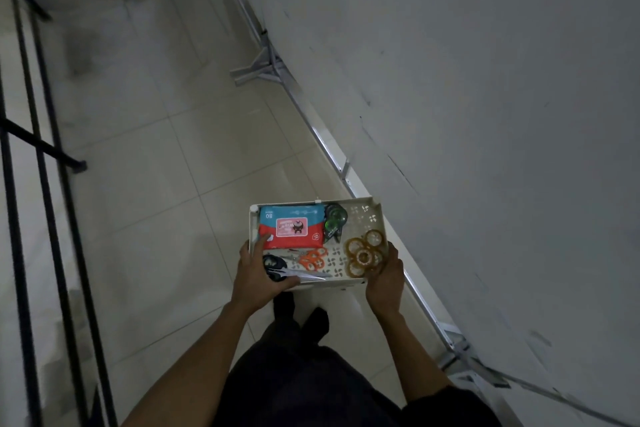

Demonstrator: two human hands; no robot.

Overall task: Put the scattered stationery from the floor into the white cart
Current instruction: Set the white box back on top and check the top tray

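A white perforated cart tray (367,215) is held in front of me above the tiled floor. My left hand (258,272) grips its near left corner, thumb over the rim. My right hand (386,276) grips its near right corner. Inside lie a blue and red wipes pack (292,227), green correction tape dispensers (334,220), several brown tape rolls (363,253), small orange rings (313,258) and black-handled scissors (287,270).
A grey partition wall (485,97) runs along the right, standing on metal feet (258,70). Black metal rails (41,184) line the left. Pale floor tiles (156,156) stretch ahead between them. My legs and dark shoes (301,317) show below the tray.
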